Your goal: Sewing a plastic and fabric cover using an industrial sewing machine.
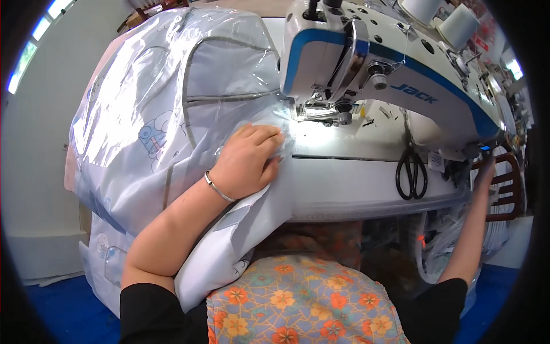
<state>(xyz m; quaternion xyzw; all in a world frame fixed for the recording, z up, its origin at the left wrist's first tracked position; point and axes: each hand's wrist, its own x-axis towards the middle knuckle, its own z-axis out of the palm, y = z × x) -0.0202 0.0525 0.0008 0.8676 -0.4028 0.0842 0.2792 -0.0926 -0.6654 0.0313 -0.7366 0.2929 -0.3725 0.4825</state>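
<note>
My left hand (247, 157) rests on a bulky white printed fabric piece (157, 189) with grey piping, its fingers curled over the edge just left of the presser foot (329, 117). Clear plastic film (132, 86) covers much of the fabric and gleams in the light. Part of the fabric hangs down over my lap beneath my left forearm. The white and blue sewing machine (309, 63) stands over the bed. My right hand (487, 166) reaches to the machine's far right end, beside a small lit display; its fingers are too dark and small to make out.
Black-handled scissors (411, 175) lie on the table (344, 180) right of the needle area, near a small white tag (436, 161). White thread cones (458, 26) stand behind the machine. A brown chair (504, 189) is at the right, by clear plastic (441, 241) below the table.
</note>
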